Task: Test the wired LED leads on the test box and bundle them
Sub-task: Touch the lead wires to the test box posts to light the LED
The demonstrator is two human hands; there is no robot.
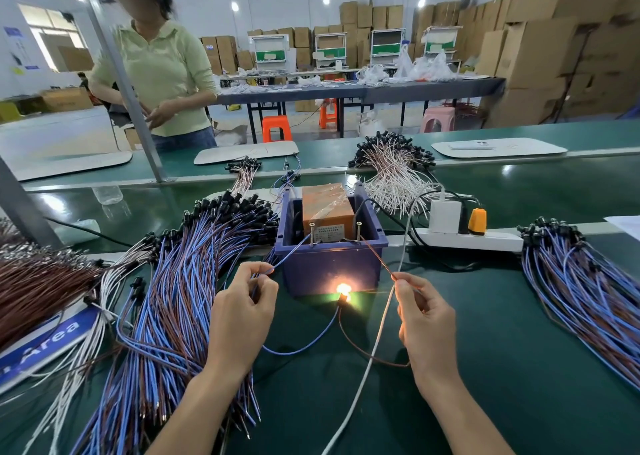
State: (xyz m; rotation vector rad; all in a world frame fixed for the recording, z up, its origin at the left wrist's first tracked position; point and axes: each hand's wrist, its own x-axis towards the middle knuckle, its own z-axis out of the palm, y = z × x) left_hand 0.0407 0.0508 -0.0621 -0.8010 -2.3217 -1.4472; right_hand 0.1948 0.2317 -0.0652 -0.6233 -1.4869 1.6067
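Note:
A blue test box (330, 264) with an orange block inside and two upright screws on its front rim stands in the middle of the green bench. My left hand (242, 316) pinches the blue wire (292, 252) of one lead, its tip at the left screw. My right hand (424, 312) pinches the same lead's brown wire (375, 255), which reaches the right screw. The lead's LED (343, 292) glows orange in front of the box. A large pile of blue and brown leads (180, 298) lies to the left, partly under my left arm.
Another pile of blue and brown leads (585, 288) lies at the right. White-wired leads (394, 170) are heaped behind the box. A white power strip (471, 240) with plugs sits right of the box; its white cable (374, 350) crosses the bench between my hands. A person stands behind the bench, far left.

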